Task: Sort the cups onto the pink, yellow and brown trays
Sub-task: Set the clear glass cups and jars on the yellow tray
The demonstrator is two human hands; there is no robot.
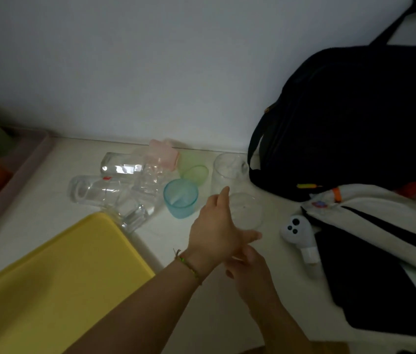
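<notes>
Several clear glasses [115,190] lie in a heap on the white table beside a pink cup [163,154], a green cup [194,169] and an upright blue cup [181,198]. A tall clear glass [230,169] stands behind a low clear cup [246,210]. My left hand [217,226] touches that low clear cup with spread fingers. Just below it, my right hand [250,272] hovers with nothing in it. The yellow tray [56,277] lies at the lower left. The pink tray [18,169] at the far left holds green, orange and yellow cups.
A black backpack [355,118] leans on the wall at the right. In front of it lie white and black cloth [380,226] and a white controller [298,233]. The wall runs close behind the cups.
</notes>
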